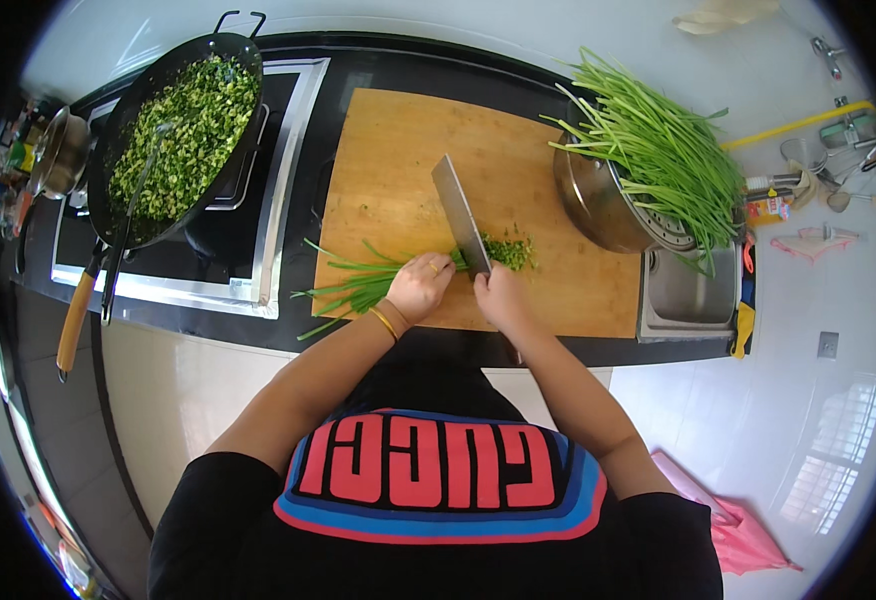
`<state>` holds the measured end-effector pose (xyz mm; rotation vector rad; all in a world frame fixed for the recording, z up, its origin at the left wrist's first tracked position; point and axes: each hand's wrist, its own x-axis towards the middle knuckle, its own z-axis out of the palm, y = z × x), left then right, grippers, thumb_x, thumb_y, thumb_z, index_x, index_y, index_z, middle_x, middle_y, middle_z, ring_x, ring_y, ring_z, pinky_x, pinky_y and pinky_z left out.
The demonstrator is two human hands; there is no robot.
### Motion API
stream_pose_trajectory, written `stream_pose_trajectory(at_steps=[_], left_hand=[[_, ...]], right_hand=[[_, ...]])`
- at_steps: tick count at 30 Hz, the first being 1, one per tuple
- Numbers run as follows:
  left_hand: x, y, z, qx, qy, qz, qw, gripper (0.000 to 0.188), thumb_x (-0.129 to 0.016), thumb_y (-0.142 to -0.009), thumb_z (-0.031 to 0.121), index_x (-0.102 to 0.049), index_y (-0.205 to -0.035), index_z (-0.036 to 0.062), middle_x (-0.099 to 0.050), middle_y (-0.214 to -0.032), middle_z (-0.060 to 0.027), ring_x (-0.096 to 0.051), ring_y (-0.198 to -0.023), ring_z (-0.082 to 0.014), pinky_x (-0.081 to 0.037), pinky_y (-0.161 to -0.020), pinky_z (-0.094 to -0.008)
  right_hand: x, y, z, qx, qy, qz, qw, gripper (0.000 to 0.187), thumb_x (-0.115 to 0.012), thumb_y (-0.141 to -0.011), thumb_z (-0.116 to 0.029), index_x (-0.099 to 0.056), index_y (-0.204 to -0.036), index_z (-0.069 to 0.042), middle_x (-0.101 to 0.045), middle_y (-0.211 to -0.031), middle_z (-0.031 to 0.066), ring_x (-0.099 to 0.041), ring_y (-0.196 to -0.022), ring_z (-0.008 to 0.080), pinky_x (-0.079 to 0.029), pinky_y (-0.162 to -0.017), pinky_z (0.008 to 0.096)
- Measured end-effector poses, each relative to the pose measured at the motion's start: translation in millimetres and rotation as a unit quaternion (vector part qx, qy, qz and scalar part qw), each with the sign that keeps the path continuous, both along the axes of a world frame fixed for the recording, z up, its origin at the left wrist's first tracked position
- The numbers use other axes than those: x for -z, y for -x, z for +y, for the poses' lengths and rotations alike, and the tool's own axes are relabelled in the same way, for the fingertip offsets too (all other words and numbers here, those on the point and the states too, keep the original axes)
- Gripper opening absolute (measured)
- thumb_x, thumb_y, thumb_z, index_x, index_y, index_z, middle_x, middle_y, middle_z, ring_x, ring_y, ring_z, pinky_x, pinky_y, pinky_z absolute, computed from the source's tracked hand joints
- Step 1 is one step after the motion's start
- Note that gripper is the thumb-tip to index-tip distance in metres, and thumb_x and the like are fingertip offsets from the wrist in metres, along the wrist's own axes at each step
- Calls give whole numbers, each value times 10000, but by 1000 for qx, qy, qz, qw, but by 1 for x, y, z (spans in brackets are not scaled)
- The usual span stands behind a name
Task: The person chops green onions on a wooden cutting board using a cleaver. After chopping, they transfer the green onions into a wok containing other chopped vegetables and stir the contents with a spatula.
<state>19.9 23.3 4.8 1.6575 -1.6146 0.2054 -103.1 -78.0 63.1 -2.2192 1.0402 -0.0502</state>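
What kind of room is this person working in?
Most likely a home kitchen: a wok of chopped greens sits on a stove, a wooden cutting board lies on the counter, and a metal sink sits beside it.

A bright kitchen seen from above: a black countertop (288, 330) with a built-in stove (258, 200), a small steel sink (693, 290) at its right end, pale tiled walls and floor (198, 390), and a barred window (843, 430) letting daylight in at lower right, utensils hanging on the wall nearby
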Motion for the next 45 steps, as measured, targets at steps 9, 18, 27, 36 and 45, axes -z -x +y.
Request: stream_pose_trajectory(at_steps=[9,18,27,36,45], left_hand=[[-3,1,-2,-8,-1,6,1000,54,-558,-736,49,-576,-765,7,-540,-825,-81,-552,-794,-243,-471,-719,-337],[-4,2,-1,-10,-22,-6,1000,57,-567,-718,58,-588,-754,20,-544,-785,-66,-549,-778,-231,-469,-691,-326],[-15,-12,11,43,-56,-70,995,217,-559,-708,45,-611,-915,7,-580,-914,-82,-570,-834,-241,-483,-725,-335],[-3,-4,10,1,-21,-12,1000,155,-559,-728,42,-599,-868,-10,-560,-863,-83,-569,-809,-244,-484,-705,-326],[-4,-2,9,-6,0,-18,1000,136,-561,-726,47,-605,-842,-8,-560,-853,-85,-563,-805,-238,-481,-711,-327]], right_hand=[[-45,40,17,-34,-19,105,994,233,-483,-827,-160,-548,-775,57,-577,-736,280,-572,-711,433,-449,-661,484],[-23,1,17,-13,2,103,995,191,-491,-813,-148,-553,-829,31,-589,-742,269,-579,-727,429,-458,-653,500],[0,7,8,11,15,37,999,211,-492,-816,-154,-552,-837,47,-591,-751,264,-581,-737,422,-464,-660,482],[-50,35,12,-61,-5,103,993,220,-498,-816,-141,-566,-766,62,-583,-732,273,-578,-715,422,-456,-658,485],[-43,19,22,-52,-1,145,988,212,-518,-798,-149,-565,-744,50,-590,-734,266,-587,-722,417,-464,-663,480]])
